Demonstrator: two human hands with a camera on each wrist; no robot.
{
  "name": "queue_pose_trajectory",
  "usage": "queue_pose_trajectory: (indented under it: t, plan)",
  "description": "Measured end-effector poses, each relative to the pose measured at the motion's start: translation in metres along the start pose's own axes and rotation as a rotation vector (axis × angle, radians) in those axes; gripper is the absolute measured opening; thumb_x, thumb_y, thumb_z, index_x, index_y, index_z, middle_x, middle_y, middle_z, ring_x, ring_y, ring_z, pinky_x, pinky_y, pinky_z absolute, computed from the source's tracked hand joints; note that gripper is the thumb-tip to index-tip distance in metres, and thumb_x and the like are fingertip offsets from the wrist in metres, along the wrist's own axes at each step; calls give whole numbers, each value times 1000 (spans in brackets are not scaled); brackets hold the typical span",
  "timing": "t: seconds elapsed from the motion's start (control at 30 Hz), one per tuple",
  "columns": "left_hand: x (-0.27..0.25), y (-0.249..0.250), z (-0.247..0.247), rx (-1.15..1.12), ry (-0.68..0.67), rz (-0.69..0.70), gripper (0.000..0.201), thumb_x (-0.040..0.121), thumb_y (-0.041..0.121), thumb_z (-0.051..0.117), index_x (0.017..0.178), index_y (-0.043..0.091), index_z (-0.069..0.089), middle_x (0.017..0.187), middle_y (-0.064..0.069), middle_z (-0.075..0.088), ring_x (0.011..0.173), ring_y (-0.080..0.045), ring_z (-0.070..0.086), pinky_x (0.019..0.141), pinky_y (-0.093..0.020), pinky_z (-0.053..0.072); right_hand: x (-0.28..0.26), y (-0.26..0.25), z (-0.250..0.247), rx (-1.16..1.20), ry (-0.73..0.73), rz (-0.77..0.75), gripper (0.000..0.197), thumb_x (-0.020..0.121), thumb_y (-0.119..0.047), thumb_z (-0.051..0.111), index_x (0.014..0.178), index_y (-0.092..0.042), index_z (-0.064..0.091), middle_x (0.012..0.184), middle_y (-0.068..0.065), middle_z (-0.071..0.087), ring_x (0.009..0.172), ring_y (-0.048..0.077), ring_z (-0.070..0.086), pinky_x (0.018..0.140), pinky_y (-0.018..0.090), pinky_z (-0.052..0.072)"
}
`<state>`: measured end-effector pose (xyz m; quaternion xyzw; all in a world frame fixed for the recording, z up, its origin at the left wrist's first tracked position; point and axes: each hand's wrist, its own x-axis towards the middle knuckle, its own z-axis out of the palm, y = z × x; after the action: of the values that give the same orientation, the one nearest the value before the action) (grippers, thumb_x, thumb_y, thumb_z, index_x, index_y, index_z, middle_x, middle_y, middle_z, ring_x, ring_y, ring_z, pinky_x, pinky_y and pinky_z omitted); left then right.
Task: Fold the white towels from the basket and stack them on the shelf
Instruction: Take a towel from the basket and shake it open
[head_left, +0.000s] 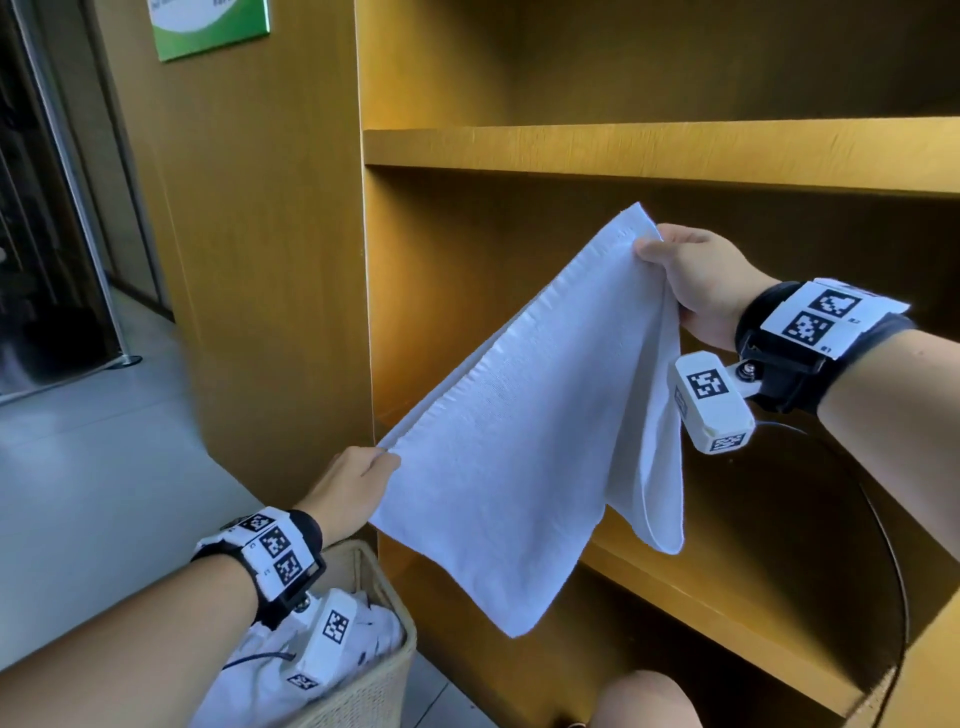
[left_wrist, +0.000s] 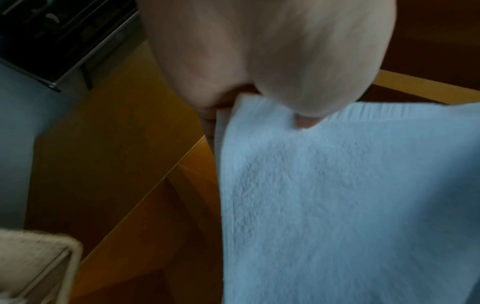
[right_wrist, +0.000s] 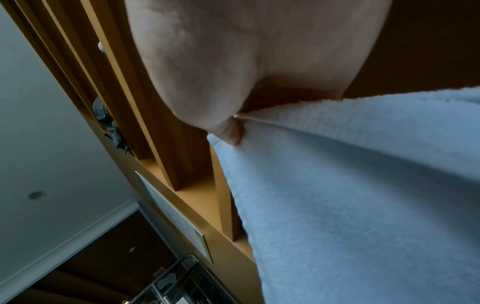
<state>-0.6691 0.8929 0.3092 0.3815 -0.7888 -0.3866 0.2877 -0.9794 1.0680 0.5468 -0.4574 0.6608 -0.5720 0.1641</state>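
While both hands hold one white towel (head_left: 524, 441) in the air, the folding looks only begun. The left hand (head_left: 353, 486) pinches the lower corner, and the right hand (head_left: 698, 283), higher and further in toward the shelf (head_left: 665, 150), pinches the upper end, where the cloth already hangs doubled below it. No folded towel shows on the boards beyond the hands, so nothing seems stacked yet. Below the left wrist, the basket (head_left: 384, 670) still holds more white cloth, so most of the work appears to remain.
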Motion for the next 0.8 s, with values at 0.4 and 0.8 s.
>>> queue_pose_trajectory:
  t: [0.4, 0.8]
  plan:
    - [15, 28, -38, 189, 118, 118, 55, 105, 35, 61, 63, 17, 32, 61, -2, 26, 58, -18, 28, 63, -33, 23, -3, 38, -35, 17, 95, 58, 25, 109, -17, 47, 99, -20, 70, 106, 6, 72, 99, 24, 65, 87, 37, 48]
    - [35, 71, -45, 276, 333, 113, 59, 105, 47, 55, 60, 13, 37, 58, -10, 43, 57, -27, 43, 59, -34, 32, -17, 73, -63, 152, 221, 136, 28, 108, -8, 41, 117, -10, 67, 125, 19, 73, 121, 41, 66, 103, 50, 53]
